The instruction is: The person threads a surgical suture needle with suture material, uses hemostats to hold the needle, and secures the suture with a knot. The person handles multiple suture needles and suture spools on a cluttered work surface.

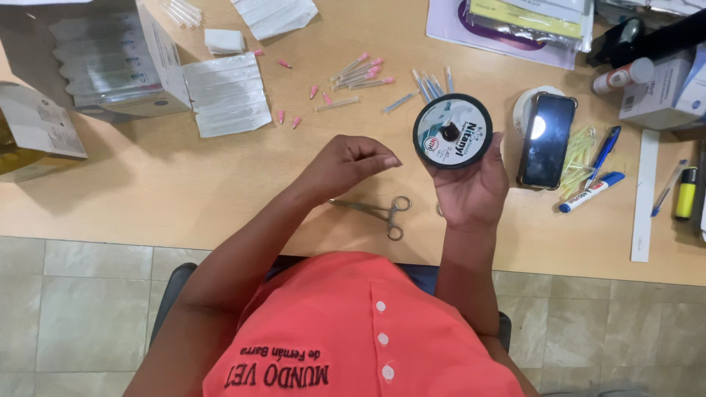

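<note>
Two hands | right fingers [494, 158] clasp round spool [452, 131] | left fingers [381, 157] pinched shut | forceps [379, 209] between, phone [548, 140] beside

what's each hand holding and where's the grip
Right hand holds the round black spool by its lower edge. Left hand has its fingertips pinched; whether anything is between them cannot be told.
</note>
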